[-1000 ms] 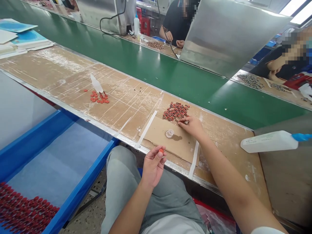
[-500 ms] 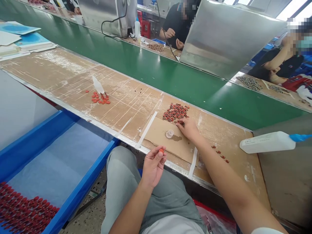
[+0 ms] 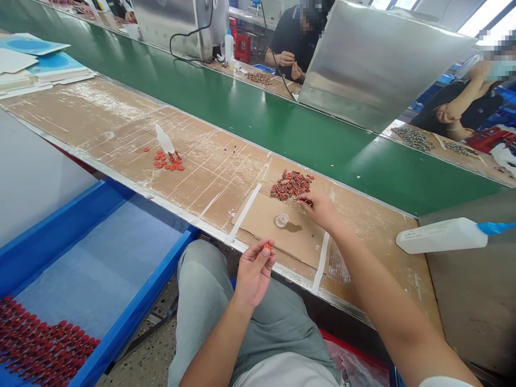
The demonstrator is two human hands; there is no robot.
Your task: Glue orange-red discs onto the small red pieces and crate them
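Our right hand [image 3: 321, 210] edges slightly off the red-and-dark pile [image 3: 291, 185] on the desk [image 3: 193, 183], fingers narrowed, catch unclear; picking seems underway; our left hand [image 3: 252, 273] pinches a red disc [image 3: 267, 246] near the front edge.

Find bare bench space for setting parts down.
Near-side worktop, between the loose red discs and the cardboard mat. In the blue tray: lining beyond the red pieces. Crowded: around the red-and-dark pile, right hand and clear cup.
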